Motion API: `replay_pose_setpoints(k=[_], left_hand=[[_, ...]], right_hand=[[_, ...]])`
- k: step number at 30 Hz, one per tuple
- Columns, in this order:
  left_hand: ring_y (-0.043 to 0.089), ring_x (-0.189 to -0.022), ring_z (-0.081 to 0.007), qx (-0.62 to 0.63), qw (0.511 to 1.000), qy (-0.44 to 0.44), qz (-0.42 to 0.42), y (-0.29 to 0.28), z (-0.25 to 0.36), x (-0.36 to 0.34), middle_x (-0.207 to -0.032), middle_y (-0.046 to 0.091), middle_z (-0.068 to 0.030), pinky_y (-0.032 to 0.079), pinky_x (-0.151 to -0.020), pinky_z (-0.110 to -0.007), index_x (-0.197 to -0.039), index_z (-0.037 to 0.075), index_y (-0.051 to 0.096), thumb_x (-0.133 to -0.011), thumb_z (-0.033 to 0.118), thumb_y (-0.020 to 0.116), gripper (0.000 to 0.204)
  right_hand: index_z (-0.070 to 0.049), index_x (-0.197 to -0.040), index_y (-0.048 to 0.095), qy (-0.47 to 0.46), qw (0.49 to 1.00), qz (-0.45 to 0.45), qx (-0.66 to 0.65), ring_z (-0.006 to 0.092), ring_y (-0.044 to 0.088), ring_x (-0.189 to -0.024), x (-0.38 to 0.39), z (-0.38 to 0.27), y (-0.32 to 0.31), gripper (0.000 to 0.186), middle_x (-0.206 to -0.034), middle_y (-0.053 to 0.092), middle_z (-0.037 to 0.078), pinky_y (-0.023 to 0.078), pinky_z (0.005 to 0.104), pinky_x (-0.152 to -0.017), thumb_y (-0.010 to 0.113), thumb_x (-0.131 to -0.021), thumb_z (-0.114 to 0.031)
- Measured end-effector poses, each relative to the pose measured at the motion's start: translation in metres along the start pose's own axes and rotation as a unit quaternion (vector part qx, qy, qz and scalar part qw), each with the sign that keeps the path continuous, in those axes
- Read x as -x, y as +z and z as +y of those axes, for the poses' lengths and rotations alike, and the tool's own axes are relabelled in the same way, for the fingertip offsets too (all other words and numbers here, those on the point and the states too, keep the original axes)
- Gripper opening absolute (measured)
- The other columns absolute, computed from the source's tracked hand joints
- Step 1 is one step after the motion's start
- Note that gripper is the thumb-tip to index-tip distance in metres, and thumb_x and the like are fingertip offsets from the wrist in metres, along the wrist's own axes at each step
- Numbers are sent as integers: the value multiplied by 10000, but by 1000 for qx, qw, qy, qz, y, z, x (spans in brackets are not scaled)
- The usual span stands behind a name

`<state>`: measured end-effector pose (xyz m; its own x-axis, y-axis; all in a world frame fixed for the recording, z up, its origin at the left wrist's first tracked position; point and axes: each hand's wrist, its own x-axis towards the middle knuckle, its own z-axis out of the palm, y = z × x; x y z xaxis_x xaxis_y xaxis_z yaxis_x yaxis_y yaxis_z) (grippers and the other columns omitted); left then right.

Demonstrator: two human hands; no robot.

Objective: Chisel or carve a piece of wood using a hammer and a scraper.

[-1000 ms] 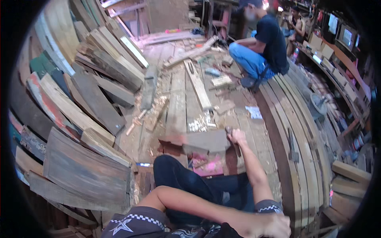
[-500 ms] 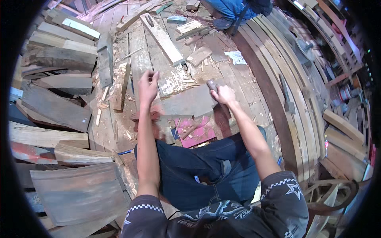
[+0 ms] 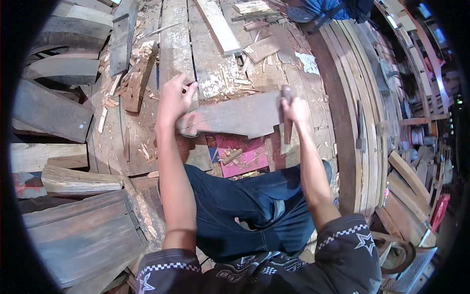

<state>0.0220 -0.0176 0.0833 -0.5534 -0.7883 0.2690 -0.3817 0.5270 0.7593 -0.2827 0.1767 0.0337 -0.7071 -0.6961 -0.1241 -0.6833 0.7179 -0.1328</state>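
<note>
A weathered grey plank (image 3: 240,115) with a shaped near edge and a reddish stain at its left end lies across the space in front of my knees. My right hand (image 3: 297,111) is wrapped round a long brown wooden-handled tool (image 3: 287,128) at the plank's right end. The tool stands nearly in line with my forearm, and its lower part is blurred. Over the plank's left end, my left hand (image 3: 177,95) has its fingers curled in toward the thumb. Whether something small is between them is hidden.
A pink sheet (image 3: 245,156) with a wood offcut lies between the plank and my legs. Beyond are a pale timber (image 3: 219,27), a rough block (image 3: 141,81) and wood chips. Stacked boards (image 3: 54,117) line the left; long beams (image 3: 345,93) run along the right.
The whole view has shifted, so the far boards sit higher in it. My right hand has brought the tool more upright at the plank's right end. My left hand's fingers remain curled.
</note>
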Motion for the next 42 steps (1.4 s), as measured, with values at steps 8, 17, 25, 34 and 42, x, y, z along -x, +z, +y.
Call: replay_pose_setpoints(k=[8,17,25,34,42], left_hand=[[607,-755,-335,7,1000,7,-13,4,21,3,-849,624,-199,474,-686,-389,-879,-24,601,-828,133,635,169],[612,-716,-278,-25,998,48,-33,11,32,3,-860,624,-178,478,-652,-341,-909,-25,599,-849,129,618,166],[604,-681,-252,-9,1000,2,-27,7,33,10,-863,623,-159,475,-644,-333,-961,-17,602,-849,150,629,203],[616,-777,-311,9,997,-35,-72,3,39,13,-890,626,-188,489,-698,-374,-939,-14,610,-852,151,617,186],[633,-750,-272,-6,998,3,-63,1,29,15,-876,626,-184,484,-677,-350,-952,-24,599,-860,164,614,210]], right_hand=[[-30,-730,618,-188,982,-23,-17,395,630,-677,33,-37,19,444,-706,628,228,509,478,-654,556,-835,-456],[-5,-779,628,-198,980,-1,-25,393,643,-705,51,-60,19,414,-694,625,241,521,471,-677,550,-826,-409],[38,-780,671,-5,1000,22,-2,392,657,-688,9,22,8,500,-696,631,266,534,475,-634,568,-822,-450],[26,-778,651,-46,998,-31,-4,390,651,-660,57,-24,6,499,-666,635,233,527,469,-644,521,-857,-450],[24,-790,631,-162,985,-3,-51,406,639,-672,92,-40,23,481,-695,627,248,512,497,-647,526,-853,-441]])
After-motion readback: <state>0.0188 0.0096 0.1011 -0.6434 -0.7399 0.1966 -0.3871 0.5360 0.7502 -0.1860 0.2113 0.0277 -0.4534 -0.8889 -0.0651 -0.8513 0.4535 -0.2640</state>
